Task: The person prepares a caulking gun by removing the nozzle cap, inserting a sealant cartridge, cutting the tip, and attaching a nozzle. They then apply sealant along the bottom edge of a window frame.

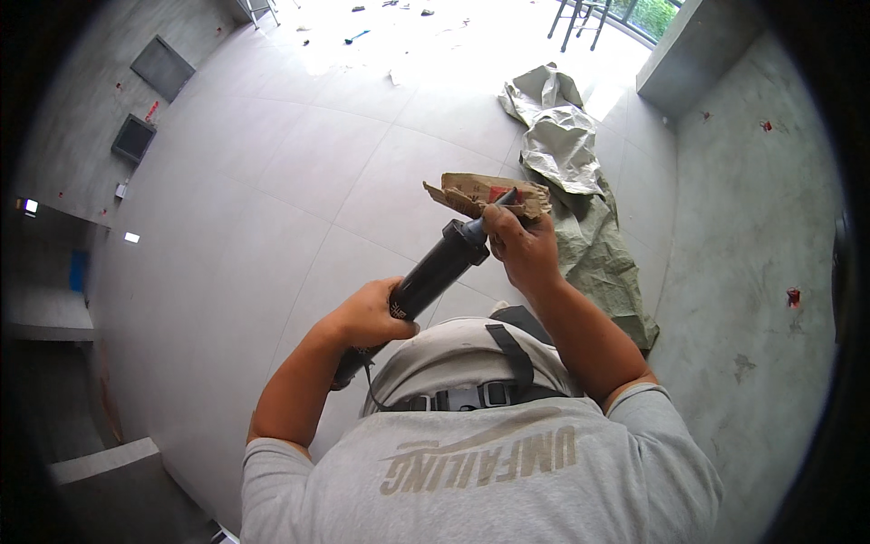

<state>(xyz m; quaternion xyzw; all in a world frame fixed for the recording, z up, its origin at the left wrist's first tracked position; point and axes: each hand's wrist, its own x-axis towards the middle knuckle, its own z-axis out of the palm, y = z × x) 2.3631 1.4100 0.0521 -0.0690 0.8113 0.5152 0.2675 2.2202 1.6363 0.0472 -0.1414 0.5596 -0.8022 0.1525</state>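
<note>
A black caulking gun [433, 283] slants across in front of me, its grey nozzle [473, 229] pointing away to the upper right. My left hand [370, 313] is wrapped around the barrel near its lower part; the rear end runs down beside my left forearm. At the nozzle end, my right hand [523, 243] is closed on a torn piece of brown cardboard [467, 192] with a red patch. The nozzle's tip lies against or just over the cardboard, beside my right thumb. My right fingers are partly hidden behind the cardboard.
A crumpled woven sheet [589, 245], pale at its far end and olive nearer, lies along the right side. Beyond it rises a grey wall [752, 245]. Far off, a blue-handled tool [357, 37] and small scraps lie on the tiled floor [281, 172], near stool legs [578, 25].
</note>
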